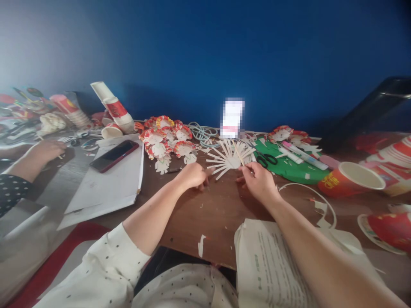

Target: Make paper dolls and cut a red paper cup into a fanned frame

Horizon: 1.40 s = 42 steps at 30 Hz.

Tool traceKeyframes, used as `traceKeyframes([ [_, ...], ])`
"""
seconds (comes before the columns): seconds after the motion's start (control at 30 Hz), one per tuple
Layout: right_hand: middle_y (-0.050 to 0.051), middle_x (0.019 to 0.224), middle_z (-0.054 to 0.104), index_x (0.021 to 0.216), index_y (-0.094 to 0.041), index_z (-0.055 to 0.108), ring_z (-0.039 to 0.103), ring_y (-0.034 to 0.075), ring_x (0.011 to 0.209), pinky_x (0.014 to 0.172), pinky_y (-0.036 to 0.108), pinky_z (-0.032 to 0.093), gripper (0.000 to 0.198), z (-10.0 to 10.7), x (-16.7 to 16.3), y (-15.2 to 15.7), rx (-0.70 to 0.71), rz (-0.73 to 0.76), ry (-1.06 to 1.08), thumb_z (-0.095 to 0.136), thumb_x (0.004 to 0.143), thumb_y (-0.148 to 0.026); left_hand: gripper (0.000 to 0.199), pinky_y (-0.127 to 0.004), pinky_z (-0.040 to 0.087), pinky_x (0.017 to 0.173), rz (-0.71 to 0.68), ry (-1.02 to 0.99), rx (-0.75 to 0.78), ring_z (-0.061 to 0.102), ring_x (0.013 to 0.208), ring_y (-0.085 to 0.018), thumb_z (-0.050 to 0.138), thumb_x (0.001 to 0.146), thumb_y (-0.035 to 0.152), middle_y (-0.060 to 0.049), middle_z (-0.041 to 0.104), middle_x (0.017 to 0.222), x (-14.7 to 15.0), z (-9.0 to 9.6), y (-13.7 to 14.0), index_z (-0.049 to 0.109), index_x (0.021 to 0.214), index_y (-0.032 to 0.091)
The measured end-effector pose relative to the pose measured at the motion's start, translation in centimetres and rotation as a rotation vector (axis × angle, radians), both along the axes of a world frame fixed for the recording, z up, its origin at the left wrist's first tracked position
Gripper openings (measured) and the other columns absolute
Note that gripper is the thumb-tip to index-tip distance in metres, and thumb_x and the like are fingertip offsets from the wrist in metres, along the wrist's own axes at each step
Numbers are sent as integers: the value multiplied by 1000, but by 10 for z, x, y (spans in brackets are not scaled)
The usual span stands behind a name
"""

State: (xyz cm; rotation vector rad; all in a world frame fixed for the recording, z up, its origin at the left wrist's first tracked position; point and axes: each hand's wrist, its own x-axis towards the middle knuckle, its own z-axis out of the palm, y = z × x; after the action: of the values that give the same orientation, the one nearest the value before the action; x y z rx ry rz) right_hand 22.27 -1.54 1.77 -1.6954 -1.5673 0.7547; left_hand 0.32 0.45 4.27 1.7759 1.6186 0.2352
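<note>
A paper cup cut into strips [231,161] lies on the brown table with its white strips fanned out around a round base. My right hand [259,182] is at its right side, thumb and fingers closed on a thin tan stick [238,152] that slants across the strips. At the left edge of the fan, my left hand [194,176] rests low over the table, fingers loosely bent and apart, seemingly empty. Whether its fingertip touches a strip I cannot tell. Black-handled scissors [268,160] lie just beyond my right hand on a green sheet [289,164].
Several red-and-white paper figures [167,139] are heaped at the back left. A lit phone [232,117] stands against the blue wall. Another phone [115,156] lies on white paper [105,188]. A red cup [349,179] is at right, printed pages [266,261] in front. A co-worker's hand [48,152] is at left.
</note>
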Motion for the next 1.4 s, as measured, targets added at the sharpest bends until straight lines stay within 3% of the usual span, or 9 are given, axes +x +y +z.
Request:
traceKeyframes([
  [0.1,5,82,72,84,-20,60,68,17,66,55,25,51,17,2,-3,-2,31,-19,103,50,84,-33,66,-25,42,51,-46,-188,-218,53,42,-11,41,80,70,-8,68,58,7,-3,-4,69,69,12],
  [0.23,7,81,70,82,-19,62,68,20,73,54,26,53,19,4,-6,-3,62,-20,217,55,81,-36,43,-20,35,41,69,-386,-284,56,43,-9,58,80,54,-9,74,76,15,-10,-5,67,83,11],
  [0.37,6,79,67,95,-18,62,65,19,67,49,27,53,24,4,-9,-4,38,-4,340,55,80,-34,24,-17,39,43,180,-529,-294,63,52,-11,60,82,35,-11,74,81,18,-16,-3,63,83,11],
  [0.53,4,78,66,100,-19,61,63,17,61,47,25,50,25,1,-11,-6,-51,41,367,56,79,-31,29,-19,42,42,239,-596,-315,64,53,-13,54,87,39,-11,73,81,19,-21,1,62,83,11],
  [0.67,-3,54,55,91,-21,61,50,12,41,40,23,41,21,-2,-11,-8,-45,93,265,55,83,-39,24,-19,43,42,305,-674,-241,63,53,-12,56,86,37,-9,72,77,20,-23,4,60,80,13],
  [0.77,-5,50,49,84,-22,59,48,12,39,39,22,39,25,-1,-14,-9,-46,124,271,54,84,-46,19,-18,43,43,357,-724,-189,63,55,-11,58,85,31,-8,71,76,24,-21,6,59,80,13],
  [0.97,-3,56,55,104,-21,61,54,14,42,39,23,40,27,5,-21,-14,-166,146,352,51,83,-35,25,-19,47,47,332,-792,-317,65,59,-12,59,85,34,-12,73,84,28,-11,0,64,81,10],
  [1.2,-2,60,60,92,-20,63,51,11,44,45,22,39,19,2,-18,-14,-62,173,240,52,84,-33,12,-17,49,50,307,-863,-379,66,62,-11,65,79,23,-10,73,84,23,-14,-3,67,82,11],
  [1.4,-2,56,56,78,-19,62,48,10,46,45,21,36,30,0,-18,-14,-43,220,185,51,87,-45,7,-16,49,49,389,-878,-370,65,60,-10,62,80,14,-10,72,80,23,-12,-1,67,81,10],
])
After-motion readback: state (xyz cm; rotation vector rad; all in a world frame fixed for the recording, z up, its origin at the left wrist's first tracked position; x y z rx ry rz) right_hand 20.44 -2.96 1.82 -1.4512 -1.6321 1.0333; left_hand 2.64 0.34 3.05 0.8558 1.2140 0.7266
